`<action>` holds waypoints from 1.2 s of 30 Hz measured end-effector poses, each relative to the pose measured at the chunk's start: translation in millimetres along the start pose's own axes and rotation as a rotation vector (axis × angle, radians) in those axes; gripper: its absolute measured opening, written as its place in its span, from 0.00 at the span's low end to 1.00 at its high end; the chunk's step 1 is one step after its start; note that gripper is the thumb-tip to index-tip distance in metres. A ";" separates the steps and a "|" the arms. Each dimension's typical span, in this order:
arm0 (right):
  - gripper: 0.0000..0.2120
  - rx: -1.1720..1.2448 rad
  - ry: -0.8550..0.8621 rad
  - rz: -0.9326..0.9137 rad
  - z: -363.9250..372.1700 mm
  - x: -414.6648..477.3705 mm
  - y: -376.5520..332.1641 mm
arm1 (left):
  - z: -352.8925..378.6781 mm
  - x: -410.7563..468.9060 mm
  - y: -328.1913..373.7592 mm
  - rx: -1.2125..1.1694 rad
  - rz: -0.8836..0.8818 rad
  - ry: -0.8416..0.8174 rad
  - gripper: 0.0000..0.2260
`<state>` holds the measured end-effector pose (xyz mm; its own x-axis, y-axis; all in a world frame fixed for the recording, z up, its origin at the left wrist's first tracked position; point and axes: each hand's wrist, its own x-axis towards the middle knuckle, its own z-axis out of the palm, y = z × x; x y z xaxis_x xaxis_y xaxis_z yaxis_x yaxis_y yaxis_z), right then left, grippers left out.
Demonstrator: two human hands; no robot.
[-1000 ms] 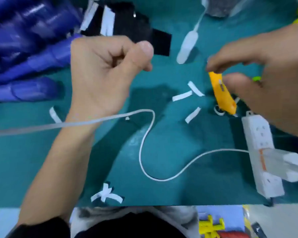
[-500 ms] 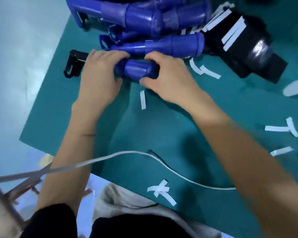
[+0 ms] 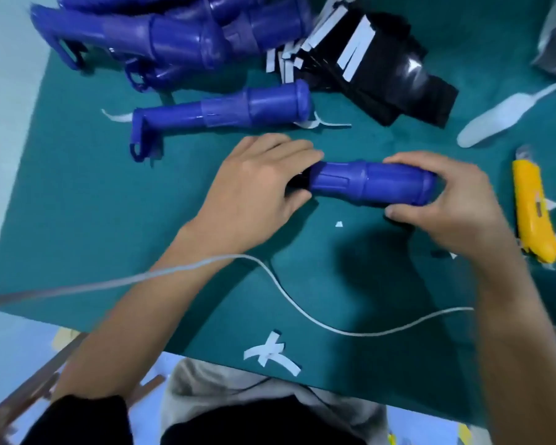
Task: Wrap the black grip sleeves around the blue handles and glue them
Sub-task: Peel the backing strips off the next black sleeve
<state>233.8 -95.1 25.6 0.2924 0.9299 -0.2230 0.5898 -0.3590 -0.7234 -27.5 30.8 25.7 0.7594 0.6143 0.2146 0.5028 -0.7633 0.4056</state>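
Note:
A blue handle (image 3: 369, 184) lies crosswise in the middle of the green mat (image 3: 93, 220), held between both hands. My left hand (image 3: 254, 191) grips its narrow left end, where a black part shows under the fingers. My right hand (image 3: 446, 200) curls round its thick right end. A pile of black grip sleeves (image 3: 376, 75) with white backing strips lies at the back, right of centre. Another blue handle (image 3: 225, 110) rests just behind the held one.
A heap of blue handles (image 3: 174, 36) fills the back left. A yellow utility knife (image 3: 533, 210) lies at the right edge, a white plastic scoop-shaped piece (image 3: 501, 120) behind it. A white cable (image 3: 270, 274) crosses the mat near me. White paper strips (image 3: 270, 354) are scattered about.
Both hands picked a blue handle from the pile's edge and brought it toward me to the middle of the mat. The view has swung back to the right.

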 end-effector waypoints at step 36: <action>0.11 0.130 0.666 -0.161 -26.8 9.8 -7.6 | 88.1 44.6 71.7 0.024 0.240 0.048 0.24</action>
<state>252.4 -85.4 46.5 0.6329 0.7088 0.3117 0.5817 -0.1695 -0.7956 78.8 -14.2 -13.9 0.8380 0.4232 0.3444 0.3207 -0.8927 0.3167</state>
